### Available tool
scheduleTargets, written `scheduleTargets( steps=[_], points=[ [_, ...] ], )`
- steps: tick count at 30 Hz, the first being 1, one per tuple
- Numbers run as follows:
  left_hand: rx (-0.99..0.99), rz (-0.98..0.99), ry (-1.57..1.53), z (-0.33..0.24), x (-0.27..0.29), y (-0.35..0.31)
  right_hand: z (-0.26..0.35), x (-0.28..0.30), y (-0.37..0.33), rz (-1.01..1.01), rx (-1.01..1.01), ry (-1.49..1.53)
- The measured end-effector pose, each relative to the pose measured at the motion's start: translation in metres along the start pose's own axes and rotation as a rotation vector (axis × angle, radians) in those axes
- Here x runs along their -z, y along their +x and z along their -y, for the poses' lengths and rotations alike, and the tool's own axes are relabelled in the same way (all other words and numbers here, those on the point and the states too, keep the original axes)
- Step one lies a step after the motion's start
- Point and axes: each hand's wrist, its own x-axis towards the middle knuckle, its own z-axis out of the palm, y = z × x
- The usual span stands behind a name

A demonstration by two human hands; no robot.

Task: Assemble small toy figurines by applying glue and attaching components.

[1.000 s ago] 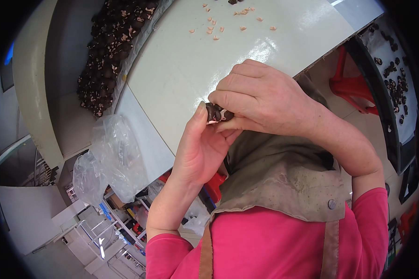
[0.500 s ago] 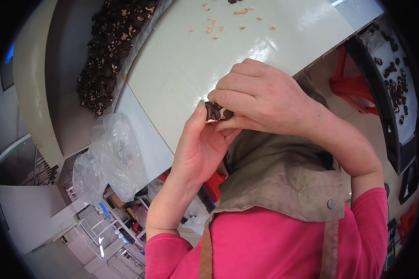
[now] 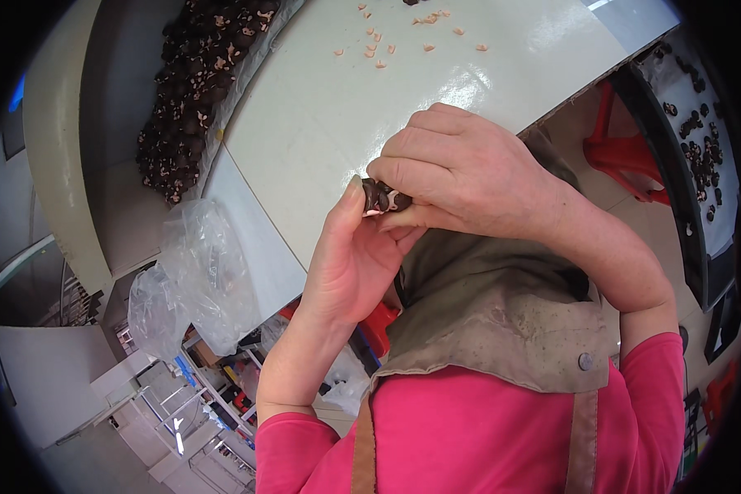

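The left hand (image 3: 350,259) and the right hand (image 3: 469,173) together gripped a small brown-and-pink piece (image 3: 377,198) in their fingers, over a white table (image 3: 296,148) with pink bits (image 3: 375,43) scattered farther back and a dark heap (image 3: 193,107) at left.

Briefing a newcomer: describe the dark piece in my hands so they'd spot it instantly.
Over the pale tabletop, your left hand and right hand meet. Between them sits a small, dark brown, pink-patched piece, set apart by being held; similar ones lie in the heap, upper left.
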Motion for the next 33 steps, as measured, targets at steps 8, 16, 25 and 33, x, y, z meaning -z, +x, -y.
scheduleTargets(
  steps=[8,16,25,33],
  points=[
    [0.005,-0.018,0.008,0.0,0.0,0.0,0.0,-0.001,0.0,0.001,0.005,0.0],
    [-0.009,0.041,-0.041,0.004,0.006,0.002,-0.001,-0.001,-0.004,0.027,-0.014,-0.026],
    [-0.038,0.037,0.001,0.006,0.004,0.003,-0.005,-0.009,-0.009,-0.046,0.013,-0.013],
    [-0.032,0.091,-0.028,0.007,0.011,0.004,-0.006,-0.01,-0.01,-0.078,0.033,-0.009]
  ],
)
